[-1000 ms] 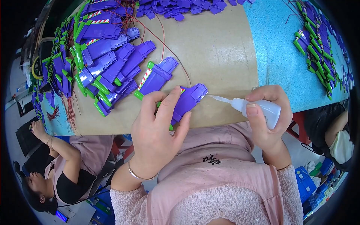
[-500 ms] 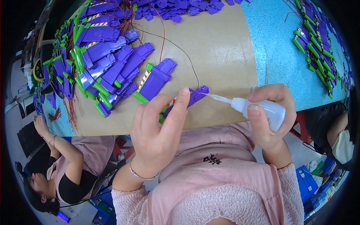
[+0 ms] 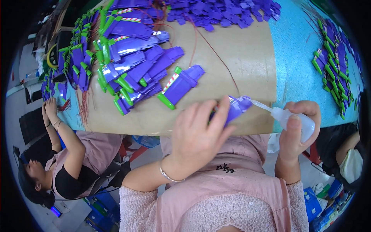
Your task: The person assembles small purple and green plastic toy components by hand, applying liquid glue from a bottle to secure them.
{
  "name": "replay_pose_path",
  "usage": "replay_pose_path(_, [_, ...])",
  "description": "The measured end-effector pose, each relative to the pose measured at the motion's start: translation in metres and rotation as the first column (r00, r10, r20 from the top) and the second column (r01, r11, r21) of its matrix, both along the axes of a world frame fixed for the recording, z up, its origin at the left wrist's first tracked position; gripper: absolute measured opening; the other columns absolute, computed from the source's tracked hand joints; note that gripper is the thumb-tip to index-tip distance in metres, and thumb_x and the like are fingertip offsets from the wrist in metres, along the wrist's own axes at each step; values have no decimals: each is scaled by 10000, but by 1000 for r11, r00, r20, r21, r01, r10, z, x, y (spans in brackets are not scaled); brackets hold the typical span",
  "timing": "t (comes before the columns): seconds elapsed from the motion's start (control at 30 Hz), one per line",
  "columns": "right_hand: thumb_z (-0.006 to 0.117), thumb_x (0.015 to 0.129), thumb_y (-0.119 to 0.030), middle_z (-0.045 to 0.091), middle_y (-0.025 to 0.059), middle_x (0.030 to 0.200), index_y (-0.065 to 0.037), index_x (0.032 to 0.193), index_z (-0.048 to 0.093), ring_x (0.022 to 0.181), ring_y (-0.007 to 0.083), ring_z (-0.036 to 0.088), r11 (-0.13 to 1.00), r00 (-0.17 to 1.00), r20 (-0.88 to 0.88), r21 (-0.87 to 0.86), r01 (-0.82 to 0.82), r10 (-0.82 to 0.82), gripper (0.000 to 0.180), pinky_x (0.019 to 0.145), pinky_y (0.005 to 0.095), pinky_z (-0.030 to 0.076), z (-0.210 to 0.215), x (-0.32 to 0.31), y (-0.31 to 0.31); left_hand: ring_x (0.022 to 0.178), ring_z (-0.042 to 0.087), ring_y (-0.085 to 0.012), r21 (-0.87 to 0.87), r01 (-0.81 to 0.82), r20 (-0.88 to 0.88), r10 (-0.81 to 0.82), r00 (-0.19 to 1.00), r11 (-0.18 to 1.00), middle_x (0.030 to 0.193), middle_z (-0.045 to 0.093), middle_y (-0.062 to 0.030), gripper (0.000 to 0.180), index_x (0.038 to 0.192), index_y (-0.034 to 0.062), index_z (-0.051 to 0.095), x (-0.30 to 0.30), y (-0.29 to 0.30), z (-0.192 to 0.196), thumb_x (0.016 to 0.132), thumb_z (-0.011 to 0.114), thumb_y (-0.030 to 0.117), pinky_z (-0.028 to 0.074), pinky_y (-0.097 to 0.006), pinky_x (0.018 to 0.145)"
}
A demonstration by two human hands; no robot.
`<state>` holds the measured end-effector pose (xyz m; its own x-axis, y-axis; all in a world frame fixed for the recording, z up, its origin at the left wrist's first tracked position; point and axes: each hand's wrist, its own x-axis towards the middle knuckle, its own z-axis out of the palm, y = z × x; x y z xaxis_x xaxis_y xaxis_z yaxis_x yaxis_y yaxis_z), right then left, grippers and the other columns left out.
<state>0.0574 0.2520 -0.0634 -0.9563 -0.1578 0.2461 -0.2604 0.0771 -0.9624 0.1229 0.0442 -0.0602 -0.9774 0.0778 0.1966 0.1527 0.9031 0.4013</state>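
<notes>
Between the thumb and fingers of my left hand [image 3: 199, 133] is a purple plastic part [image 3: 237, 108], held tilted over the near side of the table. The hand covers its other end. My right hand [image 3: 297, 131] grips a translucent white squeeze bottle [image 3: 303, 127] lying nearly level. Its thin nozzle reaches left to the upper edge of the held part; whether the tip touches it, I cannot tell. A thin dark wire runs from the part toward the back. Just beyond my left hand lies a loose purple part with a green end and a red-and-white striped strip [image 3: 180, 88].
A heap of similar purple-and-green parts [image 3: 135, 62] with red wires covers the left of the brown-topped table [image 3: 247, 58]. Small purple pieces [image 3: 220, 11] are piled at the back. More parts [image 3: 334, 69] lie on the blue surface at right. A co-worker [image 3: 73, 154] sits at left.
The view has shifted, so the table's contents appear farther right. My left hand has turned the purple part, showing more of its broad face. The bottle stays at its edge.
</notes>
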Motion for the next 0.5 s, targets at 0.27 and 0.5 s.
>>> replay_pose_path(0.27, [659,868,-236,529,67,873,9,929,518,759,130,504,997,990,127,70,45,-54,289,713,263,414,3,0,-5,860,519,-298,-183,-189,-98,173,980,965,1027,558,-141,504,1184,16,557,-11,-43,-1,739,723,185,431,-407,757])
replay_pose_path(0.5, [665,839,-65,596,58,851,19,944,561,718,71,530,998,999,39,59,-20,18,170,620,203,416,-2,-5,-7,834,533,-302,-111,-119,-1,119,993,987,951,530,-133,554,1240,58,552,-7,-42,4,714,722,104,453,-404,723])
